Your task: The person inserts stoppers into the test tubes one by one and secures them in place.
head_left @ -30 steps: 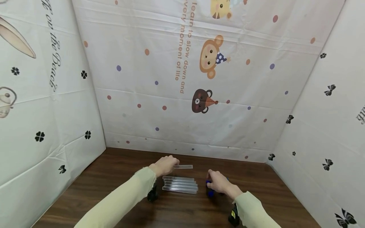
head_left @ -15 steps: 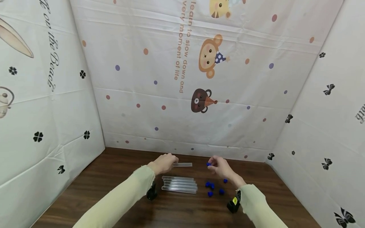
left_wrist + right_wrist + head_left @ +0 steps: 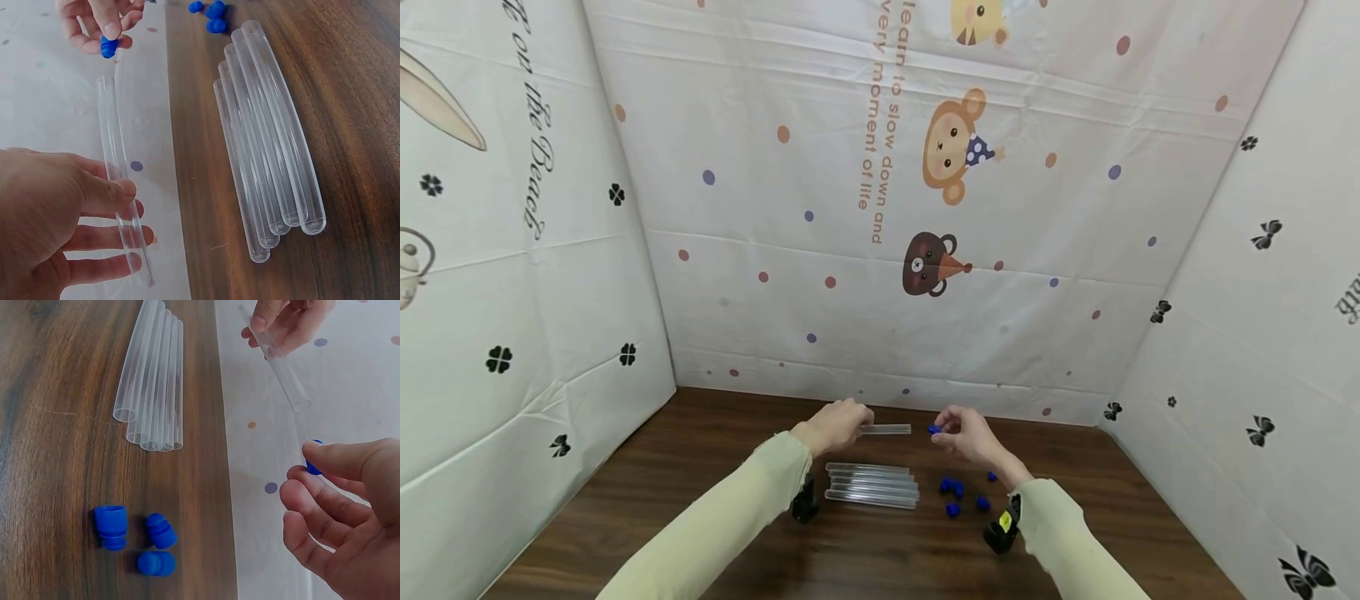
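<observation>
My left hand (image 3: 75,212) pinches a clear test tube (image 3: 111,134) between thumb and fingers, its open end pointing toward my right hand. Between thumb and fingertips, my right hand (image 3: 350,506) holds a blue stopper (image 3: 315,457). The stopper is a short distance from the tube's open mouth, and the two are apart. In the head view both hands (image 3: 973,435) hover over the back of the table, the tube lying level between them. Several more clear test tubes (image 3: 871,485) lie side by side in front of them.
Several loose blue stoppers (image 3: 952,509) lie on the brown wooden table (image 3: 880,558), right of the tube row. Behind the hands rises a white printed cloth wall (image 3: 820,375); similar cloths (image 3: 1195,400) stand at both sides.
My right hand has lifted a blue stopper from the loose group, moved toward the back, then left toward the tube. The left hand has kept the tube nearly in place.
</observation>
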`<state>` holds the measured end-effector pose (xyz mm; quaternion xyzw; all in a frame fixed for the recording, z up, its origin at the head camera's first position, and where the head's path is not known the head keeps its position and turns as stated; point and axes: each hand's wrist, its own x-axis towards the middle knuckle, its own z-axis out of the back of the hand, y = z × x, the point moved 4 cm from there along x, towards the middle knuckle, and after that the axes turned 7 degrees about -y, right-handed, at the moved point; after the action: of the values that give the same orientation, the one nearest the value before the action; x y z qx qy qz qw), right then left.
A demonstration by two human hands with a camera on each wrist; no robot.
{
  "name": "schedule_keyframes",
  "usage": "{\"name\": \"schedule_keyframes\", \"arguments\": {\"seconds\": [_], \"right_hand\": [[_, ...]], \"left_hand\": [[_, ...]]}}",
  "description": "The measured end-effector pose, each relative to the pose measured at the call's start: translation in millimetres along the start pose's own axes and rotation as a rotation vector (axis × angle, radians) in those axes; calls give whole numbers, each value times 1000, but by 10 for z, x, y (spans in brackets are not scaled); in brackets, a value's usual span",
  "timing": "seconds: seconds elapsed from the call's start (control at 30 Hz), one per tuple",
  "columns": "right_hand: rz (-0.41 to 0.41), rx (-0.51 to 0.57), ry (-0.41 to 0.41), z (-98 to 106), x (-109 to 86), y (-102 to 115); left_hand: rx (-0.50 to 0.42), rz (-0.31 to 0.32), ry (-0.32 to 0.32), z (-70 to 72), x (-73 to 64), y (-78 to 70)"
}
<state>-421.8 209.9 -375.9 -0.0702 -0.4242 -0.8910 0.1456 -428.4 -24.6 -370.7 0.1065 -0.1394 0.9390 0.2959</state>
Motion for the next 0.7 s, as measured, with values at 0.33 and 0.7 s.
{"name": "schedule_keyframes", "arguments": {"seconds": [0.33, 0.7], "right_hand": [[24, -28, -8, -40, 14, 39], [7, 14, -16, -85, 59, 45]], "left_hand": [[-9, 10, -1, 29, 10, 16], [-8, 5, 12, 19, -5, 0]]}}
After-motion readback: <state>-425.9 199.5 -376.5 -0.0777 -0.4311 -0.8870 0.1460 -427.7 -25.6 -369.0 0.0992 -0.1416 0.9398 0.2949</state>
